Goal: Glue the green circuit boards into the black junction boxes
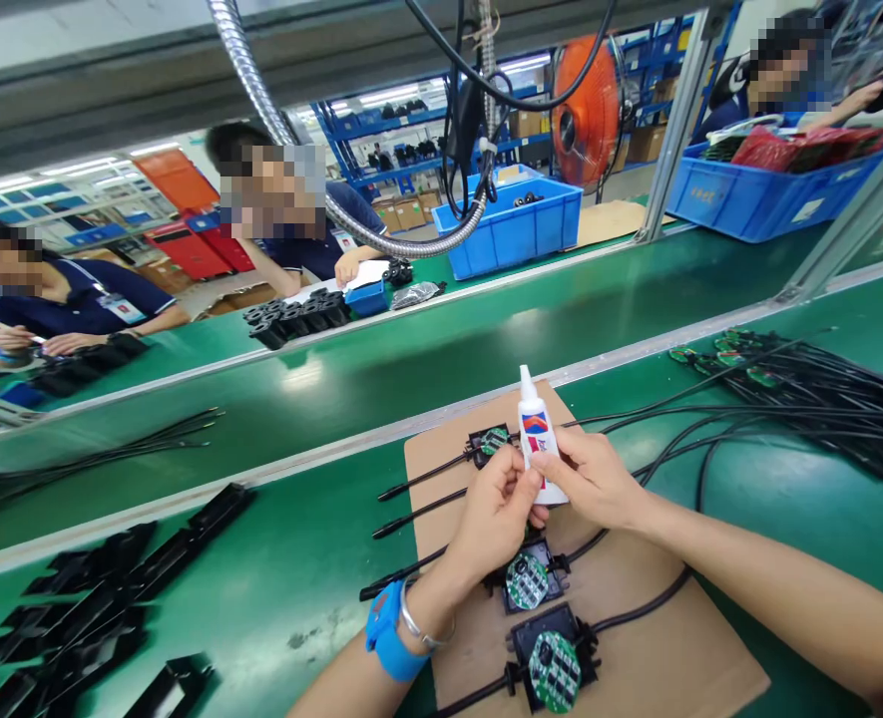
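A white glue tube (537,434) with a pointed nozzle stands nearly upright between my two hands. My left hand (497,504) is closed on its lower left side, thumb and fingers pinching it. From the other side my right hand (595,477) grips it too, with the thumb across its front. Beneath them lies a sheet of brown cardboard (665,638). On it sit black housings with round green circuit boards (555,670) and cables running out both sides. Another circuit board (494,440) shows just beyond my left hand; one housing is partly hidden under my hands.
Black plastic casings (89,608) lie at the left, a bundle of black cables (822,399) at the right. Metal rails edge the green belt (381,369). Blue bins (516,234) stand beyond it, where several people sit. A flexible metal conduit (418,244) hangs overhead.
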Demonstrator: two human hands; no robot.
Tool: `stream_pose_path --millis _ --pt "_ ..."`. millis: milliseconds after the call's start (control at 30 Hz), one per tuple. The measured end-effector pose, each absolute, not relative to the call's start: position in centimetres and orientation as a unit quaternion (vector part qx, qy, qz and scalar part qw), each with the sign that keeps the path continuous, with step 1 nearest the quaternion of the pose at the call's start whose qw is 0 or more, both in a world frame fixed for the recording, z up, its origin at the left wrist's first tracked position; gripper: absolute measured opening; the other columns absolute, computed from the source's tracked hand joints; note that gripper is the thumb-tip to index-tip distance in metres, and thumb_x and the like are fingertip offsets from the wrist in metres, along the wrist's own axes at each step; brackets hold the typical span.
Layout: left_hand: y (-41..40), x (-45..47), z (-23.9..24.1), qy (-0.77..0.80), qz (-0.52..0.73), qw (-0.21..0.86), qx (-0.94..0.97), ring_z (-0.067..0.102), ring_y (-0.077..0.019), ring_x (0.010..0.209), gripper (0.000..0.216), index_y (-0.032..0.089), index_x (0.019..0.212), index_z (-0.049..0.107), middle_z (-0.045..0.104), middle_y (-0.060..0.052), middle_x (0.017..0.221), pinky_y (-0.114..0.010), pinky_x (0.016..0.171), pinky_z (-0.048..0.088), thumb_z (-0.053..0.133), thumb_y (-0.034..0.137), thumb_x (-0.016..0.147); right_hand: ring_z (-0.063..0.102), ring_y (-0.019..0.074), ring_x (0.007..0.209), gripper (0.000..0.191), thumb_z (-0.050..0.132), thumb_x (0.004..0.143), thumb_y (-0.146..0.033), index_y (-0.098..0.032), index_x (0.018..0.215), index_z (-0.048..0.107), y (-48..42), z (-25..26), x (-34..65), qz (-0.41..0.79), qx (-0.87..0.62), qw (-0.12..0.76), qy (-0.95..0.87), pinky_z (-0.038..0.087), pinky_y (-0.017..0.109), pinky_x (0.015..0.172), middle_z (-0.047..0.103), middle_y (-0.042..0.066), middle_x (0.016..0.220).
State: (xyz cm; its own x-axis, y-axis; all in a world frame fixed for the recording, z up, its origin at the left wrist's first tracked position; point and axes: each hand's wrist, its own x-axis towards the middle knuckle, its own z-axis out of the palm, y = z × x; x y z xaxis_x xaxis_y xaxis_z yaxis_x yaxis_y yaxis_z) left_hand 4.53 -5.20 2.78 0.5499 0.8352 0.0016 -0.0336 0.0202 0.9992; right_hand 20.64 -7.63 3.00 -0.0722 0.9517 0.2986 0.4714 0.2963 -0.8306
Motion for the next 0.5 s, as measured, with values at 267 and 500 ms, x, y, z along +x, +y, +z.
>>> stream_pose_path --millis 267,500 --pt "-5.7 4.0 1.9 0.335 0.303 0.651 0.610 0.055 -0.0078 0.045 0.050 0.017 0.081 0.049 0.057 0.002 0.063 -0.017 0.042 0.045 0.055 0.066 0.081 0.054 0.0115 0.058 0.032 0.042 0.097 -0.041 -0.018 0.081 0.057 -7.8 2.6 20.7 0.293 -0.507 0.403 -0.703 0.041 0.022 0.054 0.060 -0.001 0.068" --pt "-5.2 1.6 2.3 0.371 0.338 0.580 0.642 0.038 -0.0064 0.047 0.036 0.017 0.068 0.047 0.045 0.005 0.056 -0.017 0.043 0.031 0.055 0.048 0.086 0.056 0.0283 0.109 0.038 0.049 0.088 -0.022 -0.009 0.124 0.052 -7.5 5.3 21.2 -0.065 -0.350 0.303 -0.884 0.045 0.043 0.091 0.061 0.018 0.116"
